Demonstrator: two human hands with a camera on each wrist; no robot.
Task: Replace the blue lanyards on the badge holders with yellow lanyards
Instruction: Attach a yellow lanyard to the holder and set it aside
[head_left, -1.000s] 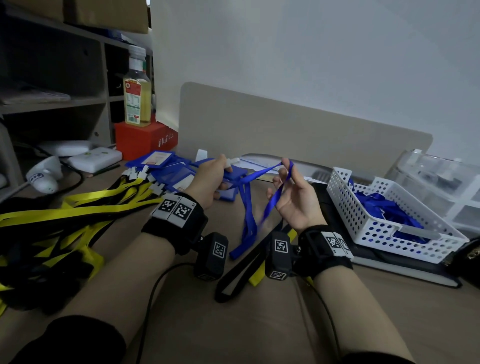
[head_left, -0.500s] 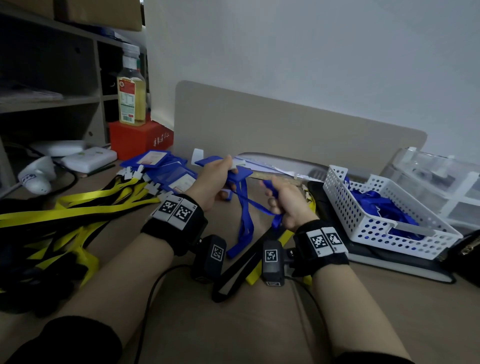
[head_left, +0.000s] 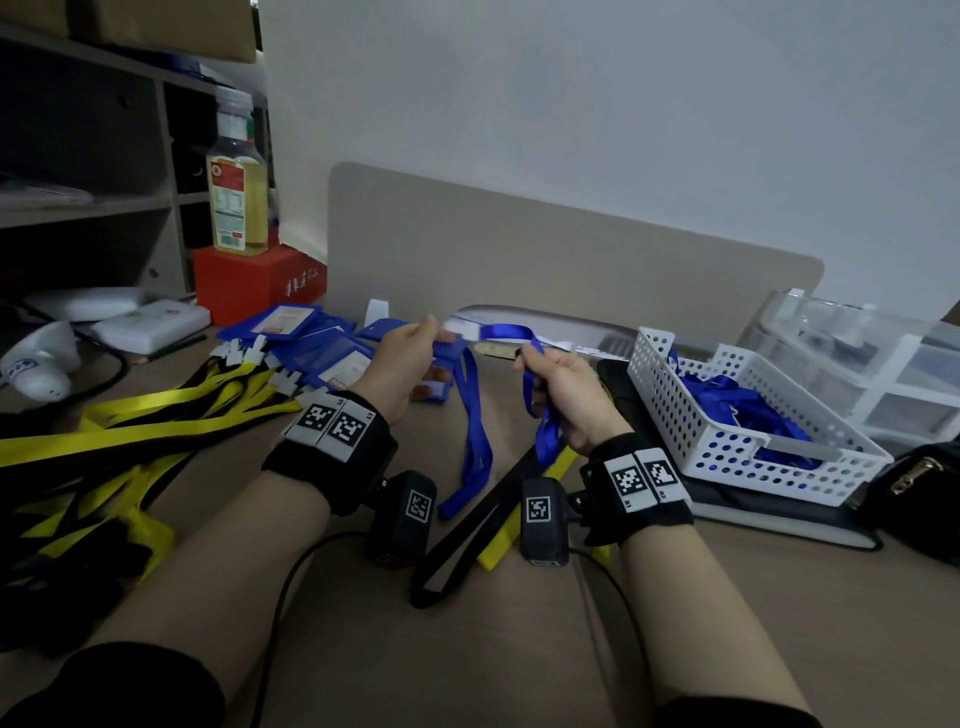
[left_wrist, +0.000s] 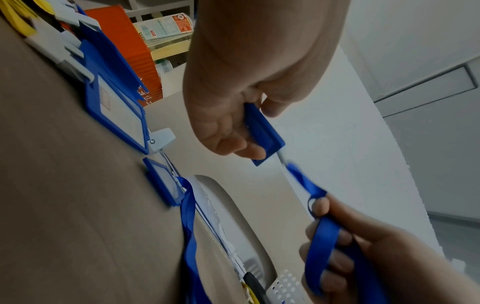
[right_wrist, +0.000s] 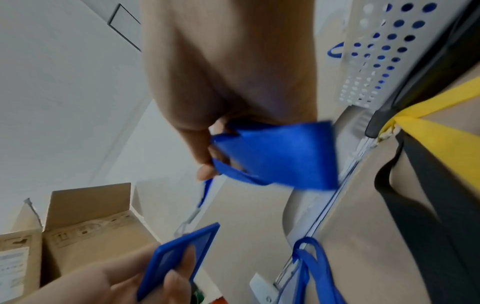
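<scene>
bare desk (head_left: 519, 649) nearest; yellow lanyards (head_left: 156, 431) left, white basket (head_left: 675, 415) right.

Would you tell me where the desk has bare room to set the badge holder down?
Bare desk lies near the person, between the forearms, and right of the right forearm, below the white basket. The left is crowded with yellow lanyards, the back with badge holders.

On my left I see a shelf (head_left: 93, 208), and before it a bottle (head_left: 236, 176) of yellowish liquid standing upright on a red box (head_left: 260, 283). Near them lie a white flat box (head_left: 150, 325) and a white handheld device (head_left: 39, 361) with a black cable. A beige panel (head_left: 545, 265) stands against the wall. At the far right I make out clear drawers (head_left: 883, 358). A cardboard box (right_wrist: 85, 226) shows in the right wrist view.
</scene>
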